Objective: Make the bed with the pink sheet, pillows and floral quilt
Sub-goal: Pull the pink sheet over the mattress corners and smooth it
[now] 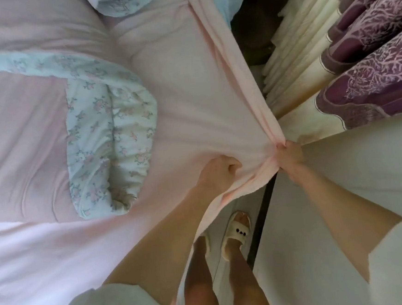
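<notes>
Here both hands, left hand (217,172) and right hand (289,155), grip the pink sheet's (190,93) bunched edge.

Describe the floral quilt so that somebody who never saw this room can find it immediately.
Start from the bed covered by the pink sheet, whose edge both hands grip. The floral quilt lies bunched on the sheet, left of the left hand. Unlike the plain pink fabric around it, it is pale blue-white with small pink flowers.

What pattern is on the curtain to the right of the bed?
The curtain is dark purple with a pale pink, coral-like branching pattern above a cream border, seen in the head view.
</notes>
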{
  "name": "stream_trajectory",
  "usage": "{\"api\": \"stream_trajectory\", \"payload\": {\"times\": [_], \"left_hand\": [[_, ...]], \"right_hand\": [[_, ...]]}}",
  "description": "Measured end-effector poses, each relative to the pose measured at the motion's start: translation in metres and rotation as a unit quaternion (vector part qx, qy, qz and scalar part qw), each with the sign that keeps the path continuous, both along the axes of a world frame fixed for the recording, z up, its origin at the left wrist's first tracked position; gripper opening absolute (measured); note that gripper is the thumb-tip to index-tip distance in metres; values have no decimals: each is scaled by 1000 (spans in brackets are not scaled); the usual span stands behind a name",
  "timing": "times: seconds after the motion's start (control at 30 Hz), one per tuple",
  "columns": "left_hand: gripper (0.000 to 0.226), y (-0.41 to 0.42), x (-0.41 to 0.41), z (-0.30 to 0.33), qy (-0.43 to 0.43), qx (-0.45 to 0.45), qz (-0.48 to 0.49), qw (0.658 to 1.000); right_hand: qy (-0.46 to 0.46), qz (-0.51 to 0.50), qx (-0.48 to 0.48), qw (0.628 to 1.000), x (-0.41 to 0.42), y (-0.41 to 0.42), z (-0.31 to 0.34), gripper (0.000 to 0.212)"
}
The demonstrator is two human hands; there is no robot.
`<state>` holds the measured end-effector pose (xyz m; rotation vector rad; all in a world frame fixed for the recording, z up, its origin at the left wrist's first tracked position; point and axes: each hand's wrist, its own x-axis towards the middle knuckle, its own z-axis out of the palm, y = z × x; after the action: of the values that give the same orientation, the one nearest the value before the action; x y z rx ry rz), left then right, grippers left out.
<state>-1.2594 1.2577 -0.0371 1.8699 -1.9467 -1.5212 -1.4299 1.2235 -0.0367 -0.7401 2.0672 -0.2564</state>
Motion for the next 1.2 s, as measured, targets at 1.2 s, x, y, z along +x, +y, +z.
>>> {"api": "stream_trajectory", "payload": {"times": [1.2], "left_hand": [[31,360,180,25,88,199,848,483]], "right_hand": [[15,769,125,626,332,167,57,41]]}}
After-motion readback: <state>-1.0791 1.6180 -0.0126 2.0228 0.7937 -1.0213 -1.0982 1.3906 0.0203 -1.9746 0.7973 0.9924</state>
